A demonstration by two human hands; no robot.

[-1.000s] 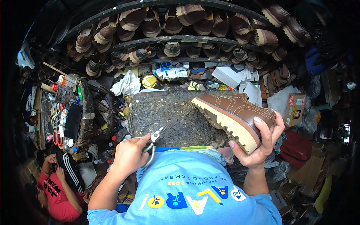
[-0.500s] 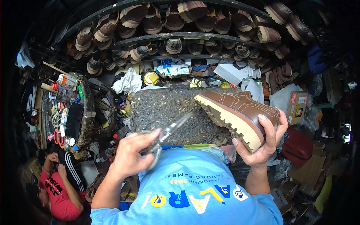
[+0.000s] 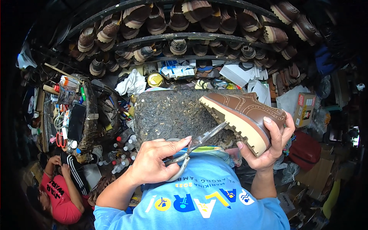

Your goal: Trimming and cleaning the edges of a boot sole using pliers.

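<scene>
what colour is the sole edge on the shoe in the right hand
The sole edge is pale cream, clearest in the head view.

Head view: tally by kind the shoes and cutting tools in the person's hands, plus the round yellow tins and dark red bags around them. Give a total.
Brown shoe, in the right hand: 1
Metal shears, in the left hand: 1
Round yellow tin: 1
Dark red bag: 1
Total: 4

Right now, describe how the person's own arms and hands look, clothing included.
The left hand and right hand are ungloved, the wrists unadorned. Both forearms are bare below plain, light-blue sleeves.
</scene>
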